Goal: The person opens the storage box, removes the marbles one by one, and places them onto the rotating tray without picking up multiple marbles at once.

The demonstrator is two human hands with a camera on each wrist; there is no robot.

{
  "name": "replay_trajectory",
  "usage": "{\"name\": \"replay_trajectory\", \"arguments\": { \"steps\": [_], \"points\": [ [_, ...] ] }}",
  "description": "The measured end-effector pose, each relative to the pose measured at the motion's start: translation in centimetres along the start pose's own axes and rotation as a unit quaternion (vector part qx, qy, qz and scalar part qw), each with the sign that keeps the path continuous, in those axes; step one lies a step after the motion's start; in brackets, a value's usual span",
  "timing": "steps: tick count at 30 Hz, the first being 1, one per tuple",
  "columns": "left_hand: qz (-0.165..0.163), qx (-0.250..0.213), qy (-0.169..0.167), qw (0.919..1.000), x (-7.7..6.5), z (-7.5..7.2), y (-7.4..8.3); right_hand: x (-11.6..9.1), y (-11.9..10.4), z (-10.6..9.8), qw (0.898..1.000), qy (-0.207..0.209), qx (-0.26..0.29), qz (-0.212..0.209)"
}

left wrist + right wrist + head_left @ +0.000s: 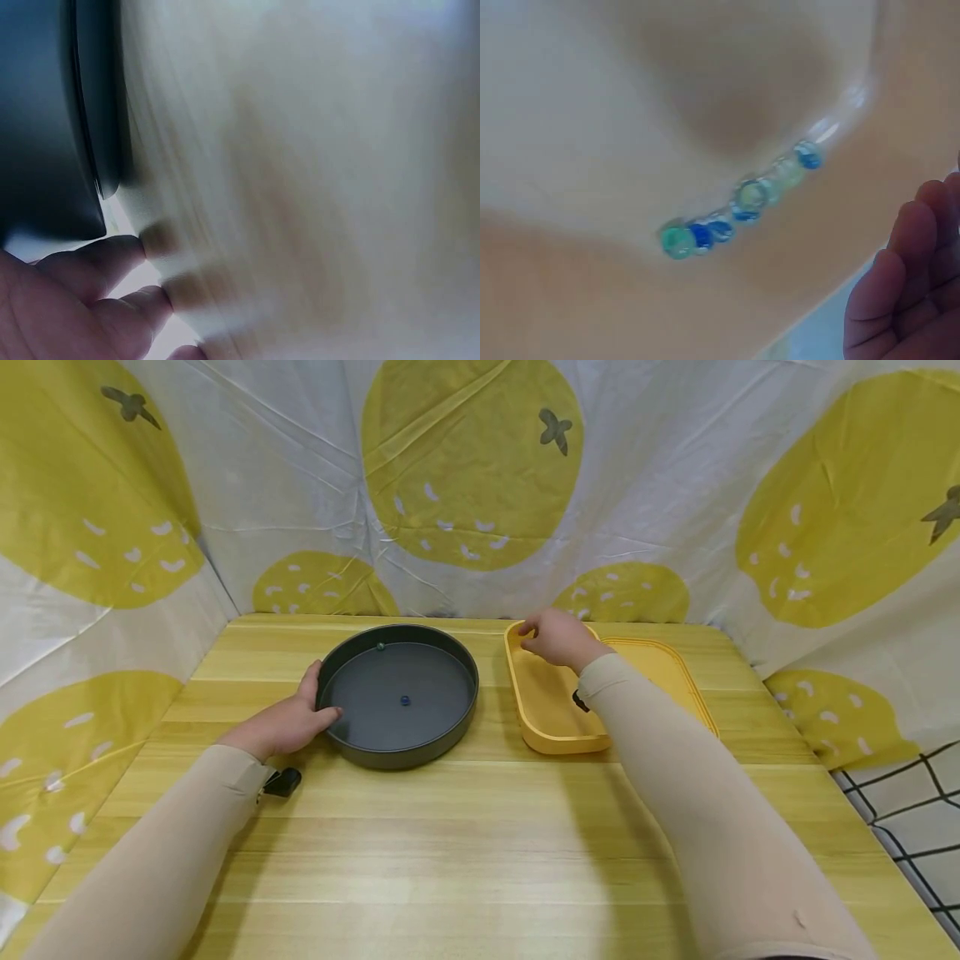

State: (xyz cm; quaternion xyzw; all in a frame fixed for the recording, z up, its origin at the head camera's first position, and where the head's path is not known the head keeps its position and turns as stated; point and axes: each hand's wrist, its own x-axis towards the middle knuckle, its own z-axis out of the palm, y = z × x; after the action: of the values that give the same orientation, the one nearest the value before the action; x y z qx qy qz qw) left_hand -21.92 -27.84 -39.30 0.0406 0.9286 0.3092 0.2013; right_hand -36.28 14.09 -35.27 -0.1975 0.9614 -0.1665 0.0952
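Observation:
My left hand [288,722] grips the left rim of a round dark grey cake pan [397,758], thumb over the inside and fingers along the outer wall. In the left wrist view, the curled fingers sit below the pan wall [37,135]. A blue marble [405,700] lies mid-pan and a greenish one [380,646] by its far wall. Over the far end of a yellow plastic box [540,693] is my right hand [561,639], fingers loosely bent, a gap at the thumb. In the right wrist view, several clear, blue and green marbles [750,195] line the box's inner edge.
A yellow lid [660,664] lies flat right of the box, partly hidden by my right sleeve. Pan and box stand on a wooden table [450,852]. A lemon-print curtain [300,468] hangs behind and at the sides; a black wire grid [907,818] stands off the right edge.

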Motion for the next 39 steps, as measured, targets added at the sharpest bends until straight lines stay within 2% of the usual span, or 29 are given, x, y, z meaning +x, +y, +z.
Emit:
{"name": "replay_trajectory", "arguments": {
  "steps": [10, 16, 22, 33, 39],
  "points": [
    [0.002, 0.002, 0.004, 1.0, 0.1, 0.1, 0.0, 0.4, 2.5, 0.6, 0.999, -0.015, -0.045, 0.014],
    [0.0, -0.003, 0.003, 1.0, 0.1, 0.0, -0.1, 0.5, 3.0, 1.0, 0.998, -0.03, -0.052, 0.022],
    [0.0, -0.001, 0.003, 1.0, 0.0, 0.0, 0.0, 0.9, 3.5, 1.3, 0.997, -0.028, -0.067, 0.03],
    [0.001, 0.0, 0.003, 1.0, 0.1, 0.0, 0.0, 0.8, 3.6, 1.8, 0.995, -0.033, -0.096, -0.012],
    [0.002, -0.008, 0.002, 1.0, 0.3, 0.0, -0.2, 1.1, 2.9, 2.4, 0.996, -0.044, -0.07, -0.034]
  ]
}}
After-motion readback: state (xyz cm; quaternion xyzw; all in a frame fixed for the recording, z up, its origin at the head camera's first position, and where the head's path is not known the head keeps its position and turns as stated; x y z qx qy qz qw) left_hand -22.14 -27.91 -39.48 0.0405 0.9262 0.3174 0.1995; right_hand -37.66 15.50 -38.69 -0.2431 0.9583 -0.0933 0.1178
